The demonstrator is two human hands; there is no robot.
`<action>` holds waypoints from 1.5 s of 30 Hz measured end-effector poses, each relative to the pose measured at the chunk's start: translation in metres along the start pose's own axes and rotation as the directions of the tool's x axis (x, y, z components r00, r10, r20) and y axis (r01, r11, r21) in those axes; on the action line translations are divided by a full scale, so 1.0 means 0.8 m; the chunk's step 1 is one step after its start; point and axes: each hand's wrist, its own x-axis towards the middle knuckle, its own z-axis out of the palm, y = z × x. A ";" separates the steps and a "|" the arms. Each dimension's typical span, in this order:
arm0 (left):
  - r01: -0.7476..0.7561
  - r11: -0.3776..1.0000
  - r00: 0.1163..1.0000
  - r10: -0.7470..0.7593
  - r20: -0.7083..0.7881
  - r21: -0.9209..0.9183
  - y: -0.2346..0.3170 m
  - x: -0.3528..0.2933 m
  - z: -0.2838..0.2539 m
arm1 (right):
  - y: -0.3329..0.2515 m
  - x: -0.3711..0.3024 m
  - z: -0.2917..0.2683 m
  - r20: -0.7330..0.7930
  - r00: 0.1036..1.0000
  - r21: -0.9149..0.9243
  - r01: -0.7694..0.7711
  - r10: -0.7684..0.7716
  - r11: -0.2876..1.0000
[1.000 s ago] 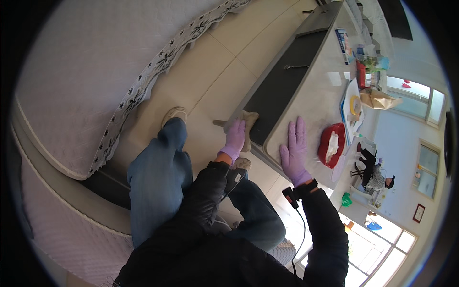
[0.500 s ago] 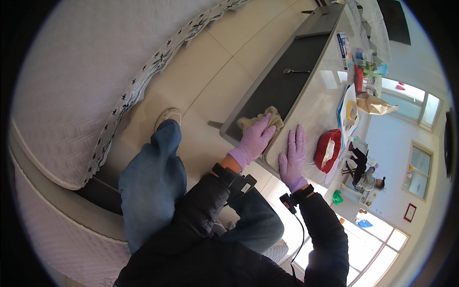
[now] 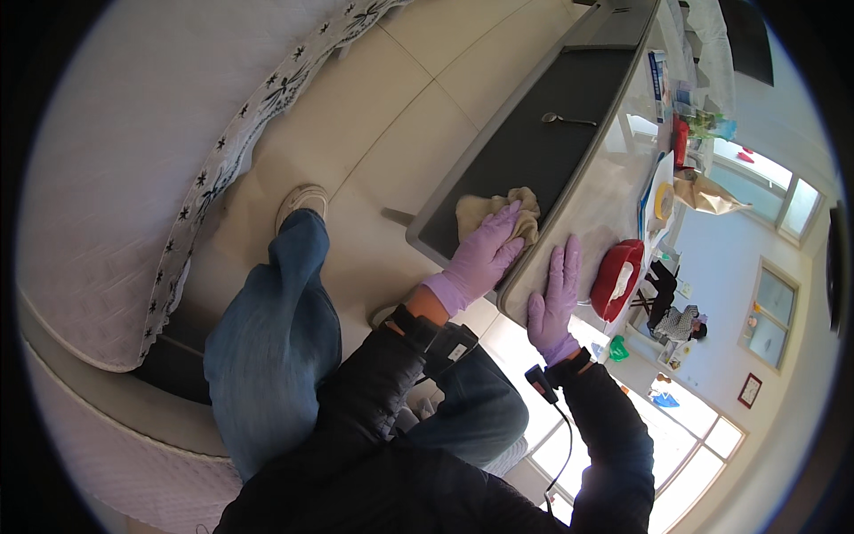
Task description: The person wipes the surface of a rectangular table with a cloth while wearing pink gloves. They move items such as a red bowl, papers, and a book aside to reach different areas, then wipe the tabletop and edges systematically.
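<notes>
Gripping a crumpled beige cloth (image 3: pixel 476 214) under the gloved left hand (image 3: pixel 482 254), pressed into the near end of the dark compartment (image 3: pixel 525 151) along the side of the table (image 3: pixel 605 165). Keeping the gloved right hand (image 3: pixel 556 298) spread flat on the pale top near the rounded corner, holding nothing, just beside a red tissue box (image 3: pixel 607 276). Farther along the table, showing papers (image 3: pixel 663 173) with a yellow tape roll (image 3: pixel 663 201), a tan paper bag (image 3: pixel 707 194) and a blue-and-white book or box (image 3: pixel 658 84). To the left, bounded by a bed (image 3: pixel 151 133) with a patterned hem (image 3: pixel 209 178), across tiled floor (image 3: pixel 391 125). Past the table, showing a seated person (image 3: pixel 680 311) in the background.

In the compartment, besides the cloth, holding a spoon-like metal utensil (image 3: pixel 569 120), lying well apart in line with the cloth. In the tissue box, showing white tissue (image 3: pixel 624 280) poking out. Cannot tell the paper bag's contents.
</notes>
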 end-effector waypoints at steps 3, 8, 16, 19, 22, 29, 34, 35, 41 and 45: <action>0.154 0.980 0.988 -0.151 -0.031 0.130 -0.018 0.004 -0.013 | 0.003 0.000 0.001 0.001 1.000 0.011 0.006 -0.006 1.000; 0.486 0.857 0.864 -0.442 -0.240 0.172 -0.061 -0.006 -0.056 | 0.003 0.001 0.001 -0.010 1.000 0.012 0.003 -0.003 1.000; 0.116 0.898 0.990 -0.072 0.120 -0.424 0.016 0.018 -0.024 | 0.005 -0.002 0.003 -0.040 0.999 0.036 0.008 -0.007 0.999; 0.217 0.927 0.954 -0.135 0.266 -0.306 0.009 0.013 -0.063 | 0.004 -0.002 0.003 -0.037 0.999 0.025 0.003 -0.002 1.000; 0.222 0.967 0.950 -0.244 0.193 0.129 -0.013 -0.002 -0.101 | 0.002 0.000 0.001 -0.052 0.998 0.027 0.022 -0.020 0.999; 0.374 0.794 0.912 -0.407 0.037 -0.479 0.009 -0.011 -0.076 | 0.000 0.001 -0.001 -0.062 0.998 0.028 0.019 -0.017 0.999; -0.044 0.992 0.996 0.035 -0.083 -0.115 0.006 0.008 -0.017 | 0.002 0.000 0.001 -0.041 0.999 0.003 -0.012 0.012 1.000; -0.031 0.999 0.995 0.029 -0.094 -0.022 -0.008 0.012 -0.021 | 0.002 0.000 0.001 -0.050 0.999 0.002 -0.004 0.004 1.000; 0.147 0.968 0.972 -0.103 -0.212 0.202 -0.099 0.031 -0.043 | 0.007 -0.002 0.001 -0.023 1.000 0.030 -0.006 0.007 1.000; 0.306 0.917 0.950 -0.276 -0.148 0.257 -0.098 0.045 -0.061 | 0.007 -0.002 0.001 -0.036 0.999 0.031 -0.002 0.004 1.000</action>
